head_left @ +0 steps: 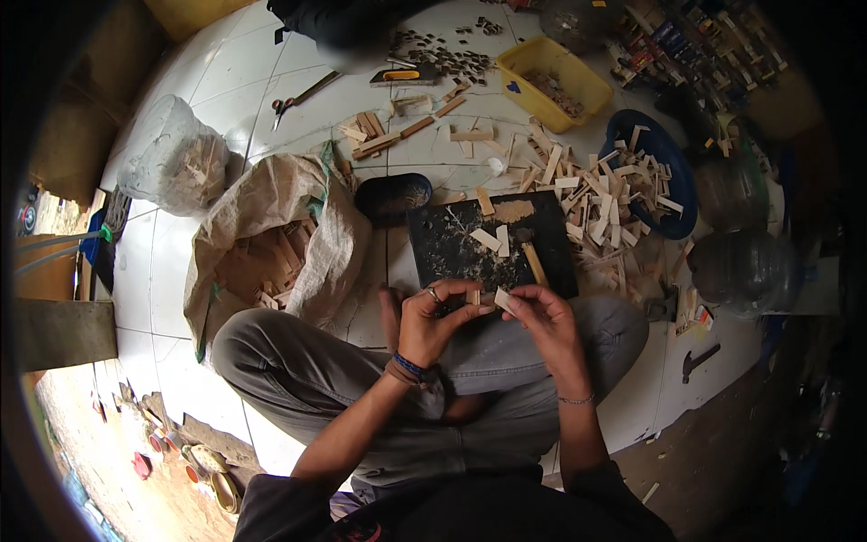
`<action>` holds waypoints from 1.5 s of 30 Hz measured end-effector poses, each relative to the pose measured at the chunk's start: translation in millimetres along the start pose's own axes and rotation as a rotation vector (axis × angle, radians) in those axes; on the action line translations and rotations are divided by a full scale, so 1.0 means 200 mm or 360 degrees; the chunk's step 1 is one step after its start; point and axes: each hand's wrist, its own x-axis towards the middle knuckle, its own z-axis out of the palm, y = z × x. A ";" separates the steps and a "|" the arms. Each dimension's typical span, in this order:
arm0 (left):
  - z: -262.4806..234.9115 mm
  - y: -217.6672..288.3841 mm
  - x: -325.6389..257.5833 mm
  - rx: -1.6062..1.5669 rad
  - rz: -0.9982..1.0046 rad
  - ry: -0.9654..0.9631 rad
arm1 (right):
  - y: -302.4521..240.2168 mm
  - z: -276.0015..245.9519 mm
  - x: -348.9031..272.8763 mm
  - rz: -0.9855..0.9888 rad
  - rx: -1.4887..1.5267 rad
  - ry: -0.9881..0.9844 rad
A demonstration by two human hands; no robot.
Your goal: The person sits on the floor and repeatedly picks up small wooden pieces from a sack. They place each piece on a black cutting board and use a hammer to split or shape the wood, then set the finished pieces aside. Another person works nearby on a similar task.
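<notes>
At far left a clear plastic bag (pixel 172 158) of wood scraps stands on the tiled floor (pixel 244 68), beside an open woven sack (pixel 293 212) holding more offcuts. Above the crossed legs, the left hand (pixel 432 316) pinches a small wooden piece (pixel 472 296) between thumb and fingertips. Just beside it, the right hand (pixel 546 321) is clamped on a pale wood chip (pixel 503 300). Beyond both lies a dark board (pixel 452 244) with a hammer (pixel 531 257). Further right, wood sticks (pixel 596 194) spill toward a blue basin (pixel 679 176)
</notes>
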 end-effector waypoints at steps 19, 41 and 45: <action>-0.01 0.02 0.01 0.0236 0.0263 -0.0065 | -0.04 0.06 0.01 0.0071 -0.0308 -0.0064; -0.01 -0.02 0.03 0.0109 0.0280 -0.0054 | -0.05 0.03 0.04 0.0015 -0.0470 -0.0090; -0.08 0.05 0.08 0.0166 0.0161 -0.0295 | -0.05 0.03 0.05 -0.0003 -0.0467 -0.0061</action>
